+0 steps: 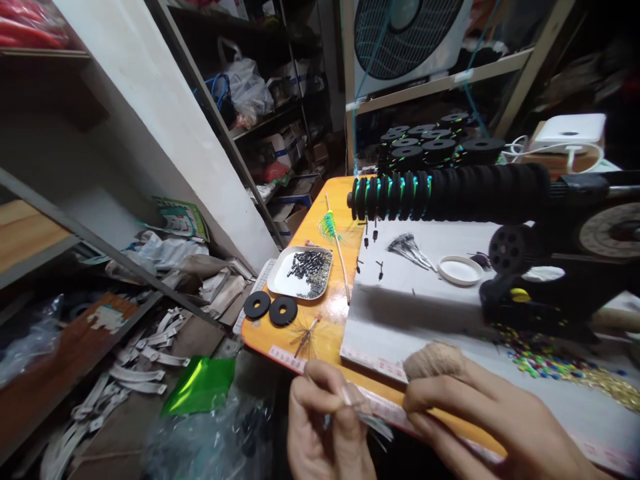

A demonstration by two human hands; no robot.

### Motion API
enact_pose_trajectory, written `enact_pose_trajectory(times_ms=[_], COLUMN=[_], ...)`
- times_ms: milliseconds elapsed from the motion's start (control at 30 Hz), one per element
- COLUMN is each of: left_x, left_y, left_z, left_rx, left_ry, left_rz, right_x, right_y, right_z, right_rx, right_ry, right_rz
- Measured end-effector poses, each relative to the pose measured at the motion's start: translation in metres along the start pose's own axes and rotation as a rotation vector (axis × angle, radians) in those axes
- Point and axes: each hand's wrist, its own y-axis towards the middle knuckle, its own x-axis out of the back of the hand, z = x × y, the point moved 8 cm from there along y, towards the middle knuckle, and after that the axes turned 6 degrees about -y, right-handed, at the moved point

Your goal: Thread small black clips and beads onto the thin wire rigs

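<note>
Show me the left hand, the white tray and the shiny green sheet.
Left hand (313,430): head view, middle of the hand.
White tray (281,275): head view, bare left part.
Green sheet (203,385): head view, middle of its surface.

left hand (325,417) and right hand (493,410) got chopped at the bottom, pale strands (379,427) were kinda too blurry, fan (395,43) got cropped up top

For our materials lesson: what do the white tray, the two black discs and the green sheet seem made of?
White tray: probably smooth plastic, judging by its thin, rounded rim.
Black discs: matte, likely foam or rubber; no bright shine shows.
Green sheet: apparently glossy plastic film, from its bright yellow streak.
</note>
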Motion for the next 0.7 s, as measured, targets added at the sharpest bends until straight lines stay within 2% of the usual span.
enact_pose_trajectory(times_ms=[167,233,333,500,600,700], left_x=[-0.009,-0.017,-0.022,-0.02,-0.022,-0.025], left_y=[0.041,0.059,0.081,0.123,0.154,0.185], left_z=[-0.038,-0.048,-0.052,-0.066,-0.068,-0.068], left_rx=[-0.106,-0.108,-0.072,-0.165,-0.173,-0.212], left_ry=[0.125,0.216,0.283,0.369,0.496,0.715], left_rz=[-0.037,0.028,0.112,0.168,0.244,0.304], right_x=[0.013,0.018,0.017,0.012,0.008,0.004], right_y=[0.001,0.004,0.008,0.009,0.008,0.006], right_z=[-0.01,-0.014,-0.016,-0.017,-0.018,-0.018], right_rx=[-0.048,-0.078,-0.083,-0.117,-0.134,-0.132], right_ry=[-0.103,-0.097,-0.041,-0.041,-0.04,-0.05], right_rz=[-0.126,-0.162,-0.128,-0.085,-0.082,-0.088])
